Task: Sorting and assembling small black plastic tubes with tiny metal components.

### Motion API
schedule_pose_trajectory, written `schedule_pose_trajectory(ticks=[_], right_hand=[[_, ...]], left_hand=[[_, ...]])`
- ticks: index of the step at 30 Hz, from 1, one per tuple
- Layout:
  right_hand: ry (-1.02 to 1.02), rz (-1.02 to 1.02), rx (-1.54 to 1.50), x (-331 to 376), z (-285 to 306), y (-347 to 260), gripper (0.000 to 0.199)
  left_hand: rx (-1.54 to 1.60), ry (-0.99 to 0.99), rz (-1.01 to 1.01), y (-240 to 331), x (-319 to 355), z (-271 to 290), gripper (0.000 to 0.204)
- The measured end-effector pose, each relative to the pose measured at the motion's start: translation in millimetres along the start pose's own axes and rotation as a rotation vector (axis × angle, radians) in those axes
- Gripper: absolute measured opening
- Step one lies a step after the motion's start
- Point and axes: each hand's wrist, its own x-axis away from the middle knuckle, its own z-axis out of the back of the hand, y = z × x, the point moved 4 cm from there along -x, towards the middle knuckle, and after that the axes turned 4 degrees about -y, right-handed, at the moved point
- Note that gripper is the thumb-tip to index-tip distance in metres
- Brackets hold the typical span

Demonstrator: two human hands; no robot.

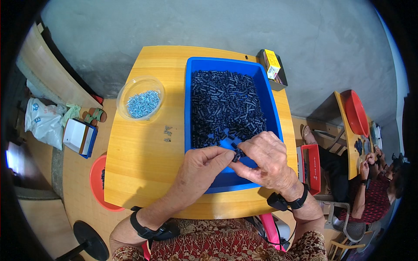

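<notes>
Fingertips of both hands pinched together on small black part (237, 154), just right of frame centre, over near end of blue tray (190, 108). Left hand (201, 167) thumb and forefinger clamp one side, right hand (267, 158) grips other. Tray full of same black pieces (224, 106). Clear bowl of silvery screws (141, 103) upper left, few loose screws (167, 132) on yellow table (143, 174). Risk imo: tiny part slipping from pinch, dropping back into pile, lost among lookalikes.
</notes>
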Motion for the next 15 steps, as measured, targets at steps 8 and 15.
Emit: schedule_pose_trajectory(ticks=[8, 15], right_hand=[[0.009, -0.007, -0.027, 1.5, -0.9, 0.0, 0.03], [0.005, 0.008, -0.034, 2.3, -4.5, -4.1, 0.026]], left_hand=[[0.039, 0.016, -0.077, -2.6, 0.4, -1.4, 0.025], [0.03, -0.03, -0.047, -4.1, 2.0, -3.2, 0.021]])
